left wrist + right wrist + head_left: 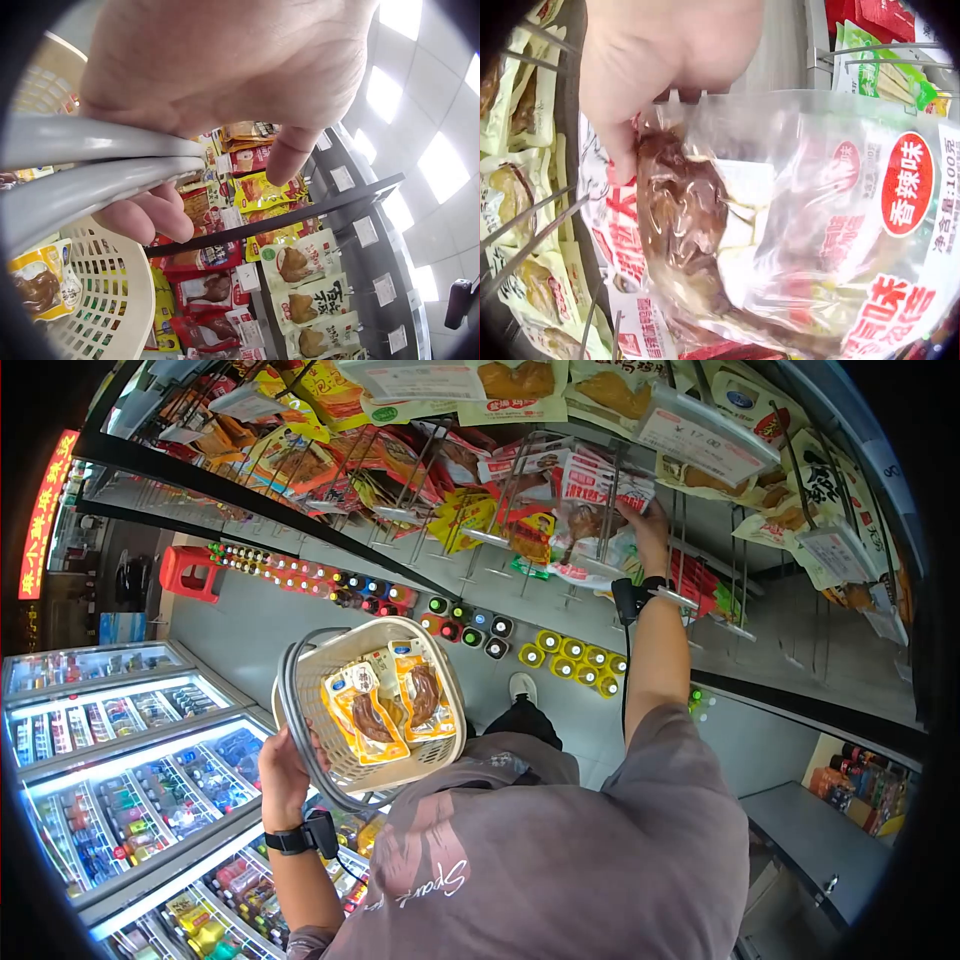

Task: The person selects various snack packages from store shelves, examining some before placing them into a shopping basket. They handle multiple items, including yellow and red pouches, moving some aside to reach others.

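Note:
My left hand (286, 778) grips the grey handles (97, 141) of a cream plastic basket (448, 660), fingers curled underneath. Inside the basket lie orange-and-white packets of brown meat (368, 718), and another shows at the left edge of the left wrist view. Up at the rack, my right hand (648, 532) pinches the edge of a clear packet of brown meat (682, 202) with red and white print. Thumb and fingers are at its upper end in the right wrist view, and the fingertips are partly hidden behind it.
Wire hooks with price tags (708, 435) and hanging snack packets (465, 518) surround my right hand. Bottles (570, 650) stand on the floor below the rack. Lit drink coolers (140, 790) are at the left, near a red stool (190, 573). A grey cabinet (815, 850) stands at the right.

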